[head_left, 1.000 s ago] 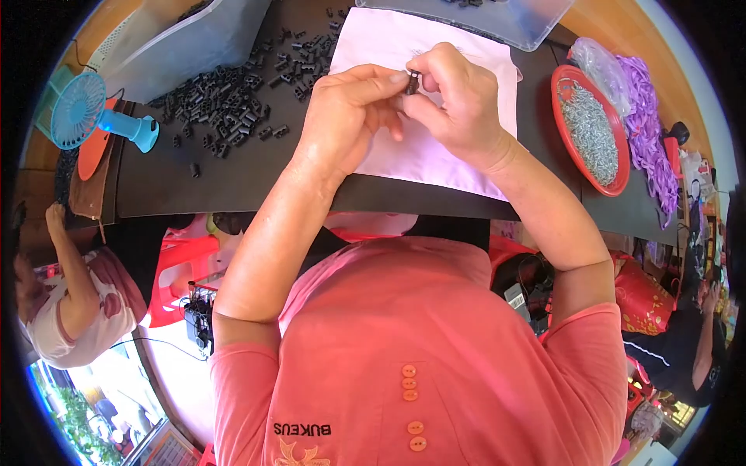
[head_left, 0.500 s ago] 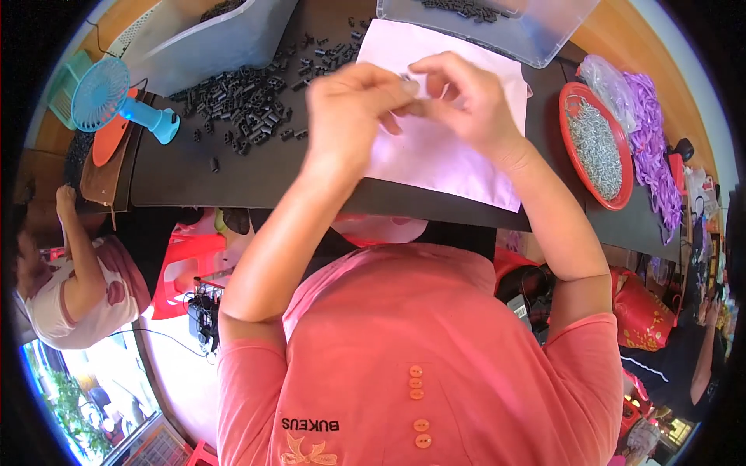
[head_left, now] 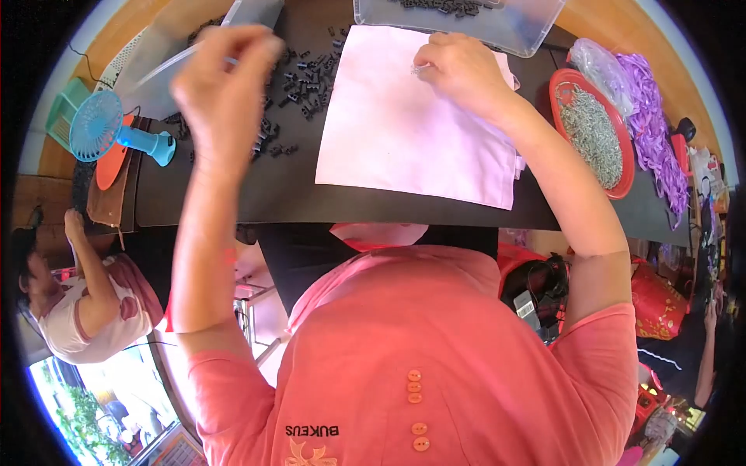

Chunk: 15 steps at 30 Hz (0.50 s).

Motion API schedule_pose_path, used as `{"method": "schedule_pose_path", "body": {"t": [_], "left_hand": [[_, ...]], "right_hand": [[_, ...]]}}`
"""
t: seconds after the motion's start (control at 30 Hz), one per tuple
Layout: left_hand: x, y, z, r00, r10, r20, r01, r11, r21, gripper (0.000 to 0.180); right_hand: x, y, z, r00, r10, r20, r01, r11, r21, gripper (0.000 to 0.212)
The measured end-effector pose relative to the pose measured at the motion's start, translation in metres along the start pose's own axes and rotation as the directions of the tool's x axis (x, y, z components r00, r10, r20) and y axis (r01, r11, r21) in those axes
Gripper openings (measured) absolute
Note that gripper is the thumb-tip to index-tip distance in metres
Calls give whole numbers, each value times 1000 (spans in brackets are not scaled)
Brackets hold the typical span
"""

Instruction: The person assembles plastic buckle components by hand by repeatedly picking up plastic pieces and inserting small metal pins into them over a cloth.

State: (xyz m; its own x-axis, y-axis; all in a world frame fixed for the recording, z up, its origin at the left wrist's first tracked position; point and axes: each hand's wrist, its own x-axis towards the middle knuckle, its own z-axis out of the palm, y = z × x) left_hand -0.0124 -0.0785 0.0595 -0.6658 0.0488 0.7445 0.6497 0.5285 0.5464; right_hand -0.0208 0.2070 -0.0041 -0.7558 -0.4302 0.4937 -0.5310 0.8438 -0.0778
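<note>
Blue plastic fan [head_left: 97, 126] on the left, then the left hand [head_left: 221, 85], a motion blur in front of a grey bin [head_left: 255, 14], so I honestly can't tell if its fingers grip anything. Little black parts [head_left: 307, 85] lie scattered right of it. Next, above a pink cloth [head_left: 388, 116], the right hand [head_left: 466, 74] pinches something small and silvery [head_left: 420, 69]. Red basin [head_left: 556, 99] of metal pins [head_left: 592, 136] further right, purple ribbon [head_left: 651, 116] beyond.

The sheet [head_left: 388, 124] at upper centre is pale pink, the tabletop [head_left: 284, 186] blackish, the small parts [head_left: 311, 81] at upper left black. At right, the bowl [head_left: 556, 101] is red, the metal pieces [head_left: 594, 140] silver-grey, the ribbons [head_left: 659, 144] purple.
</note>
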Motion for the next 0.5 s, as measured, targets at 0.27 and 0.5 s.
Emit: {"method": "schedule_pose_path", "body": {"t": [0.27,0.5], "left_hand": [[-75,27,36,895,-93,437,210,951,-227,7],[-67,24,53,838,-124,532,255,950,-180,7]], "right_hand": [[3,-1,17,999,24,40,-24,1000,-12,5],[-9,-5,7,1000,-2,16,1,997,77,11]]}}
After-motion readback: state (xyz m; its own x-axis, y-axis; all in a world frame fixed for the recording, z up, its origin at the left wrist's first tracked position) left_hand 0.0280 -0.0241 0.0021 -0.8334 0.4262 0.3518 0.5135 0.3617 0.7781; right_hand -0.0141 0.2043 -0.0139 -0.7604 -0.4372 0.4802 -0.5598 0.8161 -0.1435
